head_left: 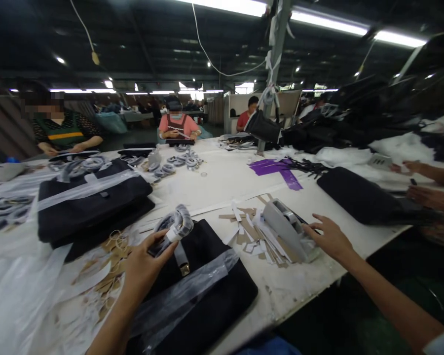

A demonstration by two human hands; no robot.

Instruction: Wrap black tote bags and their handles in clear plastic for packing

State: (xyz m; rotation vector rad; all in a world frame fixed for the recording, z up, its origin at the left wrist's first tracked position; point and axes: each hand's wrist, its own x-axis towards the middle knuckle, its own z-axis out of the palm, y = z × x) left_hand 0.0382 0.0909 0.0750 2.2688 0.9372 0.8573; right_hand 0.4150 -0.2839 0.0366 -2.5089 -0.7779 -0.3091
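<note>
Our left hand (143, 264) grips a coiled strap (183, 223), probably pliant, best held midway; our right hand (332, 237) spreads beside a tape dispenser (285, 226).

Front bag (225, 301): laid on table (225, 182)
Paper strips (268, 246): scattered to its right
Tape dispenser (285, 227): set among strips
Bag pile (92, 212): placed left

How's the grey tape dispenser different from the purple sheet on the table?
The tape dispenser is grey and bulky; the purple sheet is thin and flat. The dispenser stands against scattered paper strips, while the sheet lies by black straps. Both are on the white table.
</note>
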